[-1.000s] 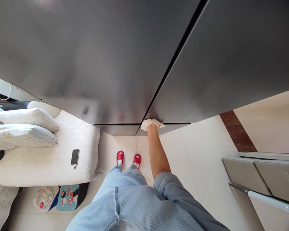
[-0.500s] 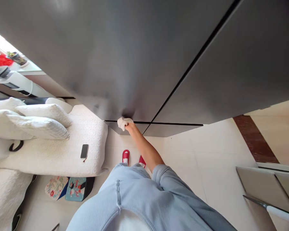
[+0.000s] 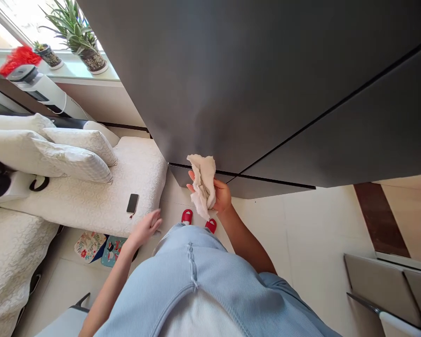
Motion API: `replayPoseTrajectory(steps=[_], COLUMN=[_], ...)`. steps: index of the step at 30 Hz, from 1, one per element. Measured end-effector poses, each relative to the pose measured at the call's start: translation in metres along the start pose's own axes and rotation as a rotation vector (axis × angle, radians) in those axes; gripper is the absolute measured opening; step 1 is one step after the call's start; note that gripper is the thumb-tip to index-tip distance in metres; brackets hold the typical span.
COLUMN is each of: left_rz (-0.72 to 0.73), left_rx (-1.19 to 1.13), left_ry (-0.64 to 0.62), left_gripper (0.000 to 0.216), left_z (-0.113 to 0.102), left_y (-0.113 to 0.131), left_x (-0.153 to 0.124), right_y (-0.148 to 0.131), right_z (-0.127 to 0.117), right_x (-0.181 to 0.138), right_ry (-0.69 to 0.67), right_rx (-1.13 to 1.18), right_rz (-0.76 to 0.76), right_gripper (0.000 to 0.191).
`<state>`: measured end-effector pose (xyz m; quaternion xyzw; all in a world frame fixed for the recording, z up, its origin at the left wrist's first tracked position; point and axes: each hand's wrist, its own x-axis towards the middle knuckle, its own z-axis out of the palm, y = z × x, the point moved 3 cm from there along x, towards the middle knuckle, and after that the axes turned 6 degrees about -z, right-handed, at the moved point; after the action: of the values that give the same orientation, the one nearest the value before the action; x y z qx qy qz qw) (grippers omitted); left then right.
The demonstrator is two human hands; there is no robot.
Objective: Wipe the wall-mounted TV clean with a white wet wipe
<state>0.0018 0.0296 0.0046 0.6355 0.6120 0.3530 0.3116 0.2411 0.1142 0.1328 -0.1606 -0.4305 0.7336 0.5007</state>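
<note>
Fingers on the left hand [image 3: 144,228] are spread loose and empty, hanging just beside the edge of the white quilted daybed [image 3: 101,199]. Over on the right hand [image 3: 221,196], they're curled firmly around a crumpled white cloth [image 3: 201,185] — it's just come off the dark grey door panel [image 3: 252,93] and now sits near that panel's bottom edge, not pressed against it anymore.
</note>
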Motion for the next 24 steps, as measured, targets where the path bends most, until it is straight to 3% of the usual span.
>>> replayPoseTrajectory(steps=[2,5,8,11,16,18,20,22,24], left_rz=[0.158,0.467,0.478,0.244,-0.073,-0.141,-0.179,-0.129,-0.033], left_rx=[-0.099,-0.192,-0.107,-0.281,-0.908,-1.058,-1.133,-1.145,-1.125], left_ry=[-0.083,-0.286,-0.521,-0.662,-0.692,-0.778,-0.813,-0.721,-0.595], left_gripper=[0.076,0.098,0.054,0.058,0.066,0.073,0.075,0.067,0.06], left_z=[-0.008,-0.005,0.022,0.053,0.078,0.081,0.083,0.082,0.083], left_y=[0.034,0.106,0.153,0.165,0.174,0.182,0.189,0.193,0.195], left_x=[0.016,0.042,0.061,0.069,0.066,0.061,0.057,0.055,0.053], right_y=[-0.003,-0.009,-0.027,-0.051,-0.074,-0.077,-0.077,-0.075,-0.074], right_z=[0.006,0.009,0.004,-0.012,-0.037,-0.034,-0.025,-0.02,-0.024], right_x=[-0.008,-0.02,-0.036,-0.055,-0.076,-0.082,-0.088,-0.095,-0.101], right_ry=[0.016,0.078,0.125,0.201,0.294,0.22,0.054,-0.137,-0.181], right_rx=[-0.023,-0.086,-0.177,-0.306,-0.494,-0.712,-1.021,-1.239,-1.225], right_rz=[-0.029,-0.112,-0.237,-0.38,-0.555,-0.597,-0.625,-0.619,-0.635], right_gripper=[0.041,0.039,0.039,0.038,0.035,0.029,0.029,0.034,0.036])
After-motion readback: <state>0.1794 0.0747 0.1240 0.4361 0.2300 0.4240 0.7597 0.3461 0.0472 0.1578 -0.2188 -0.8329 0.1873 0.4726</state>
